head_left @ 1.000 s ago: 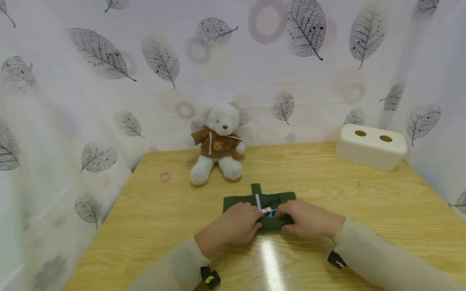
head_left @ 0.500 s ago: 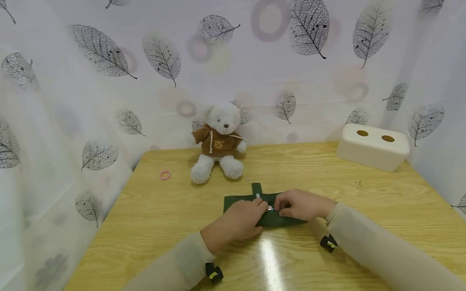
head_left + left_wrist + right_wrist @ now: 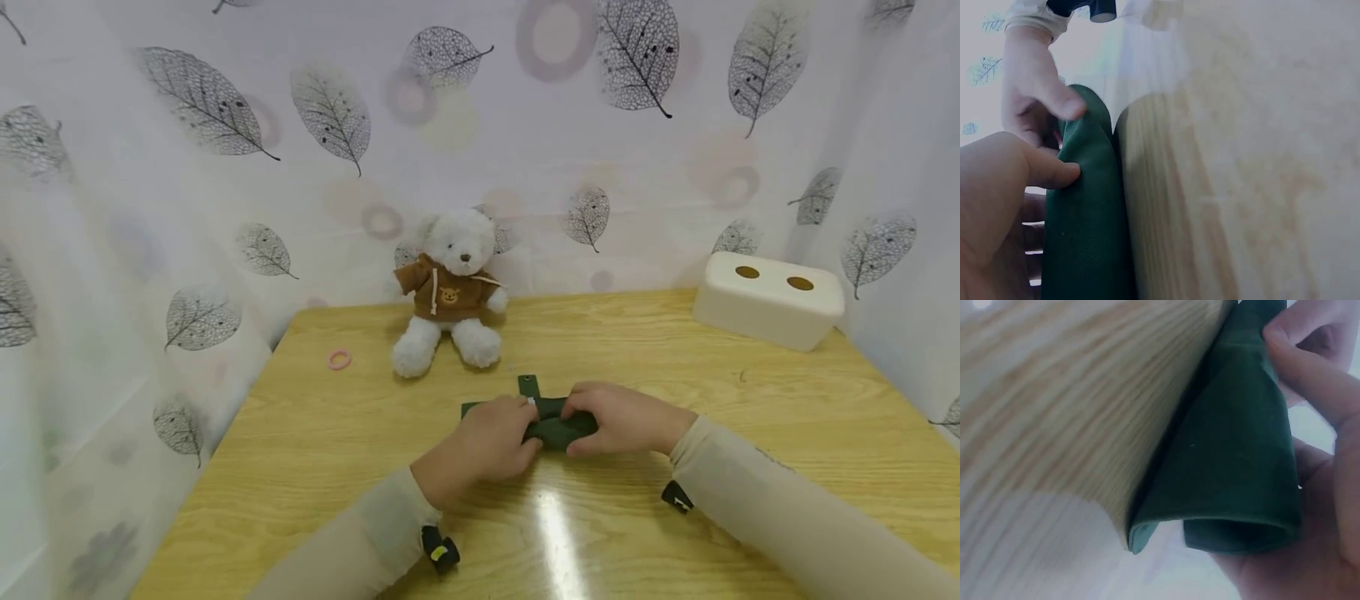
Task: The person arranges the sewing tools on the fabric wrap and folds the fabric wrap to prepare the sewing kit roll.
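Note:
A dark green fabric pouch [image 3: 557, 432] lies on the table with its near part folded up into a roll. Its short strap [image 3: 528, 385] with a snap points away at the back. My left hand [image 3: 491, 437] grips the left part of the roll, thumb on the near side and fingers over the top. On the right part, my right hand [image 3: 626, 421] holds it the same way. From the right wrist view, the pouch's end [image 3: 1229, 437] shows as an open curl, and the right hand [image 3: 1329, 500] wraps around it. The fold hides whatever lies inside.
Behind the pouch sits a white teddy bear [image 3: 457, 287] in a brown hoodie. A pink ring [image 3: 339, 359] lies at the left. At the back right stands a cream box [image 3: 768, 302] with two holes on top. A leaf-print curtain [image 3: 330, 117] hangs behind the wooden table [image 3: 337, 467].
The pouch's near part has been rolled away from me. The blue-handled item and the small metal-ended piece seen before are now covered. My right hand has shifted from inside onto the roll.

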A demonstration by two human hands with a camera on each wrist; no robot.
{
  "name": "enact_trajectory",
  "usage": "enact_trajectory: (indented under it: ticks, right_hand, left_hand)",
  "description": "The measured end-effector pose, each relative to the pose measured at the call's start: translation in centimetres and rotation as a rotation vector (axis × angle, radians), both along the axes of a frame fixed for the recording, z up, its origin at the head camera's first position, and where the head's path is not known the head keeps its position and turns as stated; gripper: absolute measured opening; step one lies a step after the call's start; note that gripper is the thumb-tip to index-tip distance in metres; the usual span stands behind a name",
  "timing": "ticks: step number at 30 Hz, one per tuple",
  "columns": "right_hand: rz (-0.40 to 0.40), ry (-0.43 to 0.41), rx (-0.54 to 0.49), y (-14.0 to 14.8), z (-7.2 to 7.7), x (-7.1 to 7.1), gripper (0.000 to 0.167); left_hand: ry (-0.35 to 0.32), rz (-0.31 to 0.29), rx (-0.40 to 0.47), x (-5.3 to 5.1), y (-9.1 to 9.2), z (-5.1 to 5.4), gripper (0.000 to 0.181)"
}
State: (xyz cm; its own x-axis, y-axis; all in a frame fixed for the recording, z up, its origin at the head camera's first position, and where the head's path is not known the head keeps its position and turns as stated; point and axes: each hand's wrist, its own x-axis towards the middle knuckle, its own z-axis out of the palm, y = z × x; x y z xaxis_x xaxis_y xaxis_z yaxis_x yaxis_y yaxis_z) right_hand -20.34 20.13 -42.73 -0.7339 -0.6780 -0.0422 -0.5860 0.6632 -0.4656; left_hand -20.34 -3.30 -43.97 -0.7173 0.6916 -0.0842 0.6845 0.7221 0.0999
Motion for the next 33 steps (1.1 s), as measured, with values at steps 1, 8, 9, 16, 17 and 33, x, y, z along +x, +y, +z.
enact_trajectory:
  ticks: [1,8,9,16,17,33]
  right_hand:
    - [-0.004,-0.011,0.004,-0.1,0.1,0.0,0.034]
    - [-0.032,-0.069,0.051,-0.6,0.6,-0.5,0.028]
    - [-0.039,-0.069,0.069,-0.7,0.5,-0.7,0.029]
    - [-0.101,-0.105,0.103,-1.1,-0.1,-2.4,0.035]
    - [-0.116,-0.110,0.104,-1.2,-0.2,-2.6,0.034]
    - [-0.177,-0.470,0.206,-0.2,2.9,-6.8,0.047]
  left_hand:
    - [-0.003,0.007,0.003,-0.1,-0.1,-0.1,0.029]
    - [-0.152,0.100,0.047,-1.7,-0.2,-0.1,0.041]
    - [-0.187,0.114,0.060,-2.0,-0.2,0.0,0.041]
    - [-0.352,0.191,0.210,-4.2,-0.4,-0.5,0.037]
    - [-0.355,0.193,0.230,-4.4,-0.4,-0.6,0.035]
    - [-0.369,0.035,0.265,-4.1,-0.2,-0.8,0.014]
